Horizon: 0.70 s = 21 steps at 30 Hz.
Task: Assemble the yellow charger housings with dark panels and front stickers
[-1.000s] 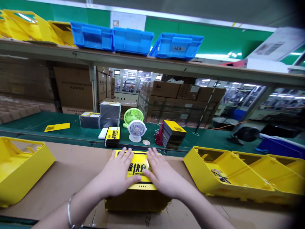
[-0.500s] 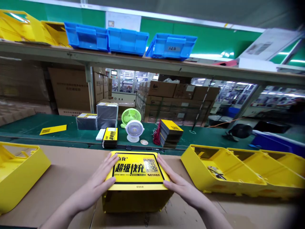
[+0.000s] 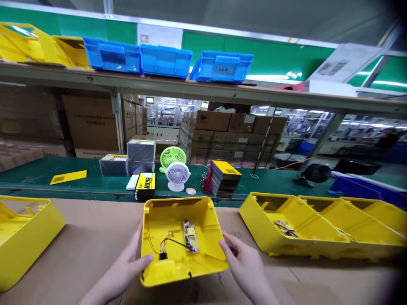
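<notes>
Between my two hands is a yellow plastic housing (image 3: 203,212), tilted so that its hollow inside faces me. Inside it sit a small circuit board (image 3: 190,237) and a black connector (image 3: 163,256) with thin wires. My left hand (image 3: 129,258) grips the left wall, thumb over the near rim and fingers hidden behind. On the right wall, my right hand (image 3: 243,262) holds the edge between thumb and fingers. The housing's outer face is turned out of sight.
More yellow housings (image 3: 305,243) stand in a row at right, and another housing (image 3: 25,241) at left. Behind, the green bench (image 3: 108,182) bears a white fan (image 3: 177,174), a green fan (image 3: 165,159) and a stack of yellow-topped panels (image 3: 226,168). Blue bins (image 3: 222,67) line the shelf above.
The housing has been turned over: its printed yellow face was toward me under my flat hands, and now its open inside shows. Both hands have shifted to grip its sides.
</notes>
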{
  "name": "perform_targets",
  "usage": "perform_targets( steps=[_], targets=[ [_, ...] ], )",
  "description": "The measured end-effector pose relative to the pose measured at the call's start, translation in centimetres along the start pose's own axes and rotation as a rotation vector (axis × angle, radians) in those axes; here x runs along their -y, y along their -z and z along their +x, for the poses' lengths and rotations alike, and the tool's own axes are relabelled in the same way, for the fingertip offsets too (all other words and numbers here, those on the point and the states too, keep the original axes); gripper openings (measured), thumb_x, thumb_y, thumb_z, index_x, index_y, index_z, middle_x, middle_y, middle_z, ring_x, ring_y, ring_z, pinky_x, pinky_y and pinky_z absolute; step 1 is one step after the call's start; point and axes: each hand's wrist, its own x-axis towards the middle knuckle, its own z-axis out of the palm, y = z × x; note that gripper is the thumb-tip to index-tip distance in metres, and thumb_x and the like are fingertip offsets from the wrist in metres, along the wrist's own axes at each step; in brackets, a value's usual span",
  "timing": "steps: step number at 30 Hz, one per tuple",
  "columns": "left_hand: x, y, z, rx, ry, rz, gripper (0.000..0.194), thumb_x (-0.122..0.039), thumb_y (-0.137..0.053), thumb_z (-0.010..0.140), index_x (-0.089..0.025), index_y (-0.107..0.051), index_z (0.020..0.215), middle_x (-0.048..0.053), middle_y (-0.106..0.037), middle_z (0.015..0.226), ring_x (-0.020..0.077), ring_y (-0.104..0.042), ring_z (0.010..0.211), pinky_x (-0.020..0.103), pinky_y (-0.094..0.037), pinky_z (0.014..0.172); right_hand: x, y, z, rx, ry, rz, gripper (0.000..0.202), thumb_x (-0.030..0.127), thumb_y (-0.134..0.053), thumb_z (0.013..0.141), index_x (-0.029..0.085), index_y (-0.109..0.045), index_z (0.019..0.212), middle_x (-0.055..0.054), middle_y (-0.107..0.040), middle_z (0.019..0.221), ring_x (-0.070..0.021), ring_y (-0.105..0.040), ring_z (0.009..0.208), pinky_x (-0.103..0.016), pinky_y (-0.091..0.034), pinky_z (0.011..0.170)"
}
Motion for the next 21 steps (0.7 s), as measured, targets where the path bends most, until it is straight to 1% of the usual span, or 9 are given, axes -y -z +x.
perform_targets(
  steps=[2,4,7,9,11,12,14,17,21],
  targets=[
    [-1.6,-1.0,1.7,0.028,-0.004,-0.123,0.079,-0.036,-0.049,0.082,-0.026,0.003,0.141,0.004,-0.009,0.15,0.0232,-0.015,0.135,0.042,-0.014,0.112,1.8,0.7,-0.1,-0.124,0.083,-0.088,0.038,0.04,-0.044,0.083,0.023,-0.056,0.115,-0.006,-0.064,0.106,-0.0248,-0.061,0.092,-0.037,-0.05,0.078],
    [-2.1,-2.6,3.5,0.014,-0.007,-0.235,0.073,-0.037,-0.044,0.085,-0.027,0.001,0.141,0.003,-0.01,0.15,0.02,-0.017,0.135,0.039,-0.013,0.112,3.5,-0.1,-0.9,-0.21,0.277,-0.202,0.039,0.038,-0.044,0.084,0.022,-0.053,0.119,-0.006,-0.056,0.119,-0.0261,-0.052,0.108,-0.042,-0.042,0.092],
    [-1.2,-5.1,5.5,0.092,-0.039,-0.427,0.064,-0.042,-0.04,0.087,-0.027,-0.008,0.14,0.002,-0.015,0.149,0.0174,-0.019,0.135,0.036,-0.016,0.111,5.3,-3.0,-2.5,-0.162,0.563,-0.401,0.05,0.038,-0.047,0.084,0.02,-0.041,0.13,-0.006,-0.047,0.129,-0.0276,-0.038,0.121,-0.046,-0.027,0.102],
    [0.2,-6.3,6.2,0.201,-0.01,-0.555,0.055,-0.049,-0.03,0.088,-0.024,-0.025,0.137,0.004,-0.024,0.147,0.0177,-0.021,0.134,0.037,-0.021,0.109,5.3,-4.8,-2.9,-0.156,0.611,-0.525,0.055,0.038,-0.047,0.084,0.02,-0.035,0.135,-0.008,-0.05,0.126,-0.0294,-0.04,0.117,-0.049,-0.023,0.101],
    [1.8,-6.9,6.4,0.275,0.091,-0.623,0.056,-0.053,-0.025,0.088,-0.019,-0.039,0.131,0.009,-0.039,0.139,0.0215,-0.034,0.128,0.041,-0.029,0.104,4.3,-5.7,-2.7,-0.221,0.572,-0.61,0.053,0.034,-0.046,0.085,0.021,-0.035,0.135,-0.01,-0.057,0.114,-0.029,-0.047,0.107,-0.051,-0.023,0.097],
    [2.7,-7.1,6.4,0.283,0.143,-0.626,0.056,-0.053,-0.028,0.087,-0.017,-0.042,0.128,0.013,-0.048,0.132,0.0237,-0.043,0.122,0.043,-0.032,0.101,3.5,-5.8,-2.4,-0.265,0.544,-0.634,0.05,0.031,-0.046,0.085,0.022,-0.037,0.134,-0.01,-0.06,0.107,-0.0277,-0.049,0.101,-0.05,-0.025,0.095],
    [4.1,-7.2,6.3,0.238,0.199,-0.592,0.052,-0.049,-0.04,0.085,-0.014,-0.047,0.123,0.016,-0.059,0.118,0.0249,-0.057,0.106,0.043,-0.038,0.094,1.6,-5.3,-1.6,-0.325,0.51,-0.663,0.047,0.028,-0.046,0.085,0.023,-0.04,0.132,-0.008,-0.062,0.098,-0.0254,-0.051,0.093,-0.046,-0.028,0.09],
    [5.4,-7.2,6.2,0.149,0.211,-0.565,0.046,-0.043,-0.05,0.082,-0.014,-0.052,0.117,0.016,-0.062,0.112,0.0229,-0.062,0.095,0.038,-0.043,0.087,-0.9,-4.0,-0.9,-0.367,0.557,-0.712,0.046,0.029,-0.048,0.085,0.024,-0.042,0.131,-0.007,-0.063,0.096,-0.0238,-0.052,0.088,-0.042,-0.031,0.087],
    [5.7,-6.7,6.0,0.134,0.228,-0.617,0.041,-0.039,-0.055,0.08,-0.014,-0.054,0.112,0.015,-0.064,0.106,0.0217,-0.064,0.089,0.036,-0.045,0.082,-2.7,-3.2,-0.8,-0.356,0.647,-0.759,0.047,0.03,-0.051,0.084,0.024,-0.043,0.13,-0.007,-0.063,0.101,-0.023,-0.053,0.088,-0.04,-0.031,0.087]
  ],
)
